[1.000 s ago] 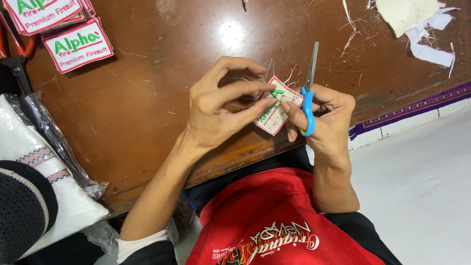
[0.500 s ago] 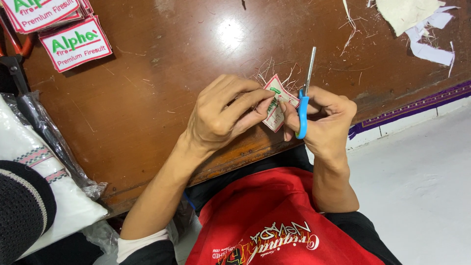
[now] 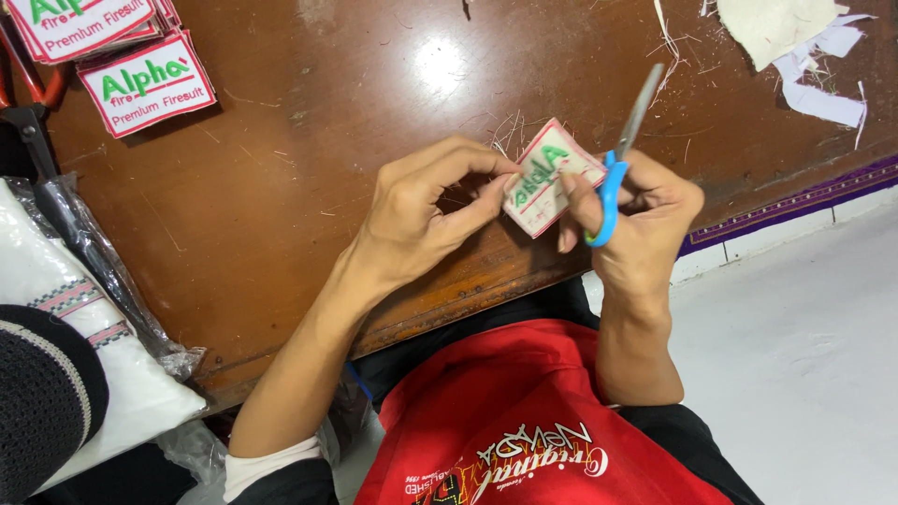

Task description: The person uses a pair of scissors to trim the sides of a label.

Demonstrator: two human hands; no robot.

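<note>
A patch (image 3: pixel 547 178) is pinched by the left hand (image 3: pixel 421 210) above the table (image 3: pixel 281 187). Blue-handled scissors (image 3: pixel 617 154) are held in the right hand (image 3: pixel 645 220), blades upward.

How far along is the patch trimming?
Done: a stack of red-bordered patches sits at the table's far left corner, one single patch beside it; thread snips and white backing scraps litter the far right. In hand: left hand pinches one embroidered patch, right hand holds blue-handled scissors at its edge. Left: no untrimmed pile shows, so the remainder cannot be told.
</note>
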